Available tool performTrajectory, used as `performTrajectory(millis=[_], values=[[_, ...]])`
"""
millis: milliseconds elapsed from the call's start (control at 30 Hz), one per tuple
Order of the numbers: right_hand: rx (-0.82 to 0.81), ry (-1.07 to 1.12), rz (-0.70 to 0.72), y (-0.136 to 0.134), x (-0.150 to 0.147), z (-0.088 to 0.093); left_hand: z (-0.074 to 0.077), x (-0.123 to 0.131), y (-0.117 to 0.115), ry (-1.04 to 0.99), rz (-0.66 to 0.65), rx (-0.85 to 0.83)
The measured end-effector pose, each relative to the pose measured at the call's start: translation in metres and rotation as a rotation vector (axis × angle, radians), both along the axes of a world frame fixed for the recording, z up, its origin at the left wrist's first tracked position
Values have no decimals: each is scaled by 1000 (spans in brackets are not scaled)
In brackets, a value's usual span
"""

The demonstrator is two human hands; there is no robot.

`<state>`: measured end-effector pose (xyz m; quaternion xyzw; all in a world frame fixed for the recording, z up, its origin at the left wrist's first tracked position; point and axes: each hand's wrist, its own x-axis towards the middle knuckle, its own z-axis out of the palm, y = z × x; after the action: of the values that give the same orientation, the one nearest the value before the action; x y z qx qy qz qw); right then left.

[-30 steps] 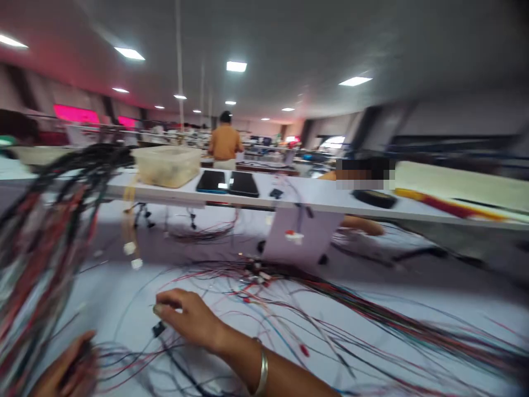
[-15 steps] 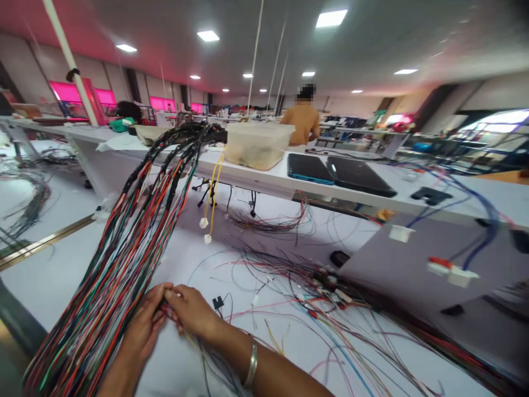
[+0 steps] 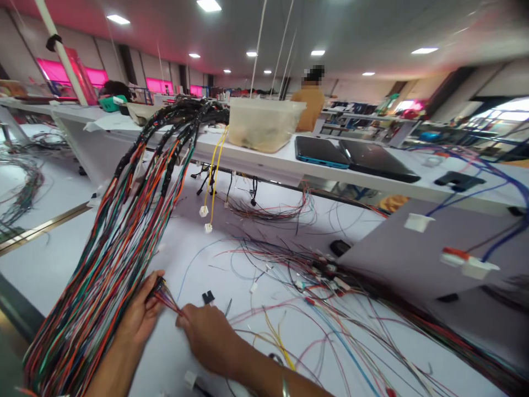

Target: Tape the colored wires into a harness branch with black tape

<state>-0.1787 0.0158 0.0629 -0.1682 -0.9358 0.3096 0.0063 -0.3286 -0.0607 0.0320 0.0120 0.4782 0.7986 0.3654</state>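
My left hand [image 3: 140, 311] is closed on a small black connector [image 3: 156, 289] beside the large wire bundle. Several thin coloured wires [image 3: 168, 300] run from the connector to my right hand [image 3: 209, 336], whose fingers pinch them. The large bundle [image 3: 119, 237] of orange, green, red and black wires hangs from the shelf down to the lower left, its upper part wrapped in black tape. A small black part [image 3: 208, 297] lies on the table just beyond my right hand.
On the shelf [image 3: 256, 162] stand a translucent bin [image 3: 266, 125] and two phones [image 3: 322, 151]. Loose wires [image 3: 330, 275] spread across the table's right side. White connectors [image 3: 419, 222] hang at the right. A person in an orange top [image 3: 311, 105] is farther back.
My right hand has moved right and down, away from my left hand, and the wires between them now show. The black connector has come into view. The camera view has shifted slightly.
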Motion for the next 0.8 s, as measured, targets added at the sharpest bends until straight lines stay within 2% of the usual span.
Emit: performTrajectory(millis=[100,200,267,400,467,533,667,800], values=[[244,-152,63,-3,30,-3,0,-3,1,-41,28,16],[296,-208,-6,-3,54,-13,-2,-6,0,-56,24,25],[327,-140,-37,-5,64,-23,-3,-8,-1,-77,37,25],[436,55,-1,-10,77,-40,-3,-12,-6,-132,96,-31],[422,112,21,-11,87,-42,-2,-12,-9,-135,72,-62],[328,168,4,-7,102,-38,0,-11,-9,-134,51,-81],[116,324,-198,19,139,-21,2,-9,-7,-128,60,-116],[119,338,-352,47,165,-13,1,-10,-7,-104,40,-135]])
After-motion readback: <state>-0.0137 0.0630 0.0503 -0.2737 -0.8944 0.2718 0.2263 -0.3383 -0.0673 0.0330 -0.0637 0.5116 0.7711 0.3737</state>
